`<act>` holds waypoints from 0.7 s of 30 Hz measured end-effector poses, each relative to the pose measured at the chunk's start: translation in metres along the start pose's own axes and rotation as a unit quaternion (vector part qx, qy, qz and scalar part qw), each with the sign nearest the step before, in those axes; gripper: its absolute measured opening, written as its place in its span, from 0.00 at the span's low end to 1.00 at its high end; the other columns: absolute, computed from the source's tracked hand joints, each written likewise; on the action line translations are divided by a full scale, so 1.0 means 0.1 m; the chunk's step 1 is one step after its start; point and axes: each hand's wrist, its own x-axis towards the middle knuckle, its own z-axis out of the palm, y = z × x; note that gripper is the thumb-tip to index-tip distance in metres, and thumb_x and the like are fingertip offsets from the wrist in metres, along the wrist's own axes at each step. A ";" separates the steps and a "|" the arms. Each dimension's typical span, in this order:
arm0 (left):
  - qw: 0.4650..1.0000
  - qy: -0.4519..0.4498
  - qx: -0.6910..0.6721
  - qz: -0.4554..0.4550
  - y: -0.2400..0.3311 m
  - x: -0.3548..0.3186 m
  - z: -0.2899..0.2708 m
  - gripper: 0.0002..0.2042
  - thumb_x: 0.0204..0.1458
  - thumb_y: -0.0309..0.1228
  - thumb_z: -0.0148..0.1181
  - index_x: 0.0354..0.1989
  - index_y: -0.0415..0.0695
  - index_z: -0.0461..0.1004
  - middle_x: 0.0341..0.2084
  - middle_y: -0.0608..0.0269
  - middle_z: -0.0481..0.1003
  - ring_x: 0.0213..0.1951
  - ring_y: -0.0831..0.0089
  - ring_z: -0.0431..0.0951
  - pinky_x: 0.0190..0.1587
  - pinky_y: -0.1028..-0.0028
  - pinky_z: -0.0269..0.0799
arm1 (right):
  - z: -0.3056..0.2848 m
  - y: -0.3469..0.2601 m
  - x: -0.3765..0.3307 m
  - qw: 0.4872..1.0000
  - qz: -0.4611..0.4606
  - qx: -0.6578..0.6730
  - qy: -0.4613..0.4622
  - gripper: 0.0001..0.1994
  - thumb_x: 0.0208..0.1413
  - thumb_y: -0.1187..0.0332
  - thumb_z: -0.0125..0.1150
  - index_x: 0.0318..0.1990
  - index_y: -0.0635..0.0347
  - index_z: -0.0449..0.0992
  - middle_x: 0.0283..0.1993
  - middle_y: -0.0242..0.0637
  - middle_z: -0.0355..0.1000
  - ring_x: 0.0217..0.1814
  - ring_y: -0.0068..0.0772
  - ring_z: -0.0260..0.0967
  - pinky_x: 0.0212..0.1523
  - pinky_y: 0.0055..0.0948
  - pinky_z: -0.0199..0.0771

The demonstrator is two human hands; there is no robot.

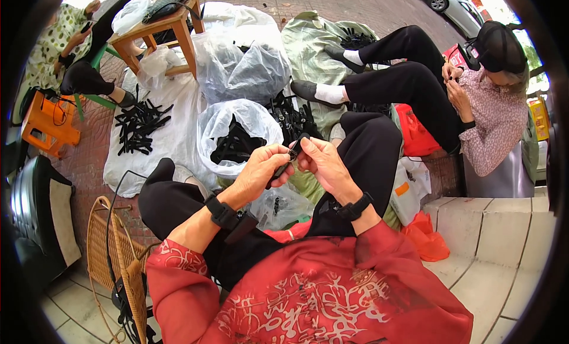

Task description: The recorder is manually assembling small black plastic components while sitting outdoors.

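My left hand (259, 169) and my right hand (325, 163) meet in front of my knees, both pinching one small black plastic piece (291, 152) between the fingertips. Each wrist wears a black band. Just beyond the hands stands an open clear plastic bag (220, 122) filled with more of the same black pieces. A further heap of black pieces (291, 116) lies to the right of that bag, by my right knee.
Loose black pieces (139, 126) lie on a white sheet at left. A wooden stool (160, 30) and bulging clear bags (243, 65) stand behind. A person in a floral shirt (492, 113) sits at right, another at far left. A wicker chair (118, 255) is beside me.
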 end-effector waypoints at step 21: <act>0.999 0.033 -0.007 0.043 -0.07 -0.11 0.16 0.07 0.52 0.31 0.46 0.27 0.41 0.67 0.08 0.74 0.56 0.09 0.87 0.48 0.10 0.83 0.40 | 0.14 0.00 -0.11 0.987 -0.111 0.027 0.111 0.13 0.51 0.64 0.51 0.19 0.60 0.70 0.15 0.31 0.66 0.12 0.18 0.58 0.15 0.16 0.57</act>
